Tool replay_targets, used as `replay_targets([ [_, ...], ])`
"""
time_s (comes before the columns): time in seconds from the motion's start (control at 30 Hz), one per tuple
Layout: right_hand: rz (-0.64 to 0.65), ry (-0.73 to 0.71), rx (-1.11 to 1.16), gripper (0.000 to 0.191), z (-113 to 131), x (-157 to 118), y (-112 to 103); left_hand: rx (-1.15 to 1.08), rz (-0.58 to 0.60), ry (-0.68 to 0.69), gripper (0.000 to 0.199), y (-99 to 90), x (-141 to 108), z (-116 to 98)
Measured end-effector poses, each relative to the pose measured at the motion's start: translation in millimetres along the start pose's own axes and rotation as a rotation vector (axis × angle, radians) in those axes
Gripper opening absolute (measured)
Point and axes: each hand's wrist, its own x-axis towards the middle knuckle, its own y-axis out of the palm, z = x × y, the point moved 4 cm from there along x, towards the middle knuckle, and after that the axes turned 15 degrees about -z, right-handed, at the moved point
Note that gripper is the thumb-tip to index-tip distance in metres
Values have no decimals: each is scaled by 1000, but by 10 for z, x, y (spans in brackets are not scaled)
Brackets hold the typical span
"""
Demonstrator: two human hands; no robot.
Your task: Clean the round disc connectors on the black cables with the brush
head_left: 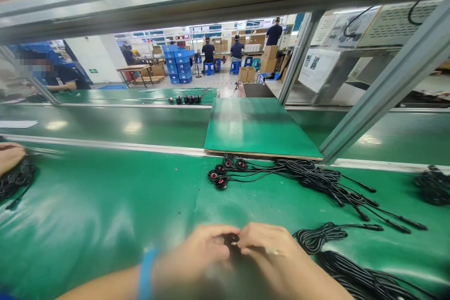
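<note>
My left hand (200,248), with a blue band at the wrist, is at the lower middle above the green mat (140,197). Its thumb and fingers close round a small dark part (231,239). Against it, my right hand (263,243) pinches at the same part, fingertips almost touching those of the left. Motion blur and the fingers hide most of the part. Beyond the hands lie several round black pieces with red centres (221,182), joined to a bundle of black cables (309,176). A coiled cable (318,238) rests just right of my right hand.
More coiled cables (365,276) lie at lower right, another bundle (434,185) at the right edge. A green board (260,126) spans the middle, beside a metal post (386,79). Another person's hand (10,157) is over cables at far left. People sit and stand farther back.
</note>
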Motion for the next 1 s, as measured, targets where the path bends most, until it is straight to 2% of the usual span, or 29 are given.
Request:
replay_targets([
  [0.07,19,-63,-96,19,32,-9,-9,8,-7,31,50,-25,14,30],
  [0.13,-53,-83,-99,15,55,-19,-62,-39,-28,58,49,-39,36,38],
  [0.27,-416,-43,40,12,75,-62,-250,-160,-42,66,51,-14,72,10],
  [0.33,-523,-49,44,15,88,-94,-261,-197,-46,68,51,3,78,-8],
  [0.53,-504,-135,15,19,174,-129,-1,-258,-92,63,50,-8,79,-41],
  [0.8,-474,-197,-125,25,126,-154,137,-283,-118,-2,50,1,89,-60],
  [1.0,-380,-131,-336,16,-1,-206,369,-60,-197,53,50,-7,70,7],
])
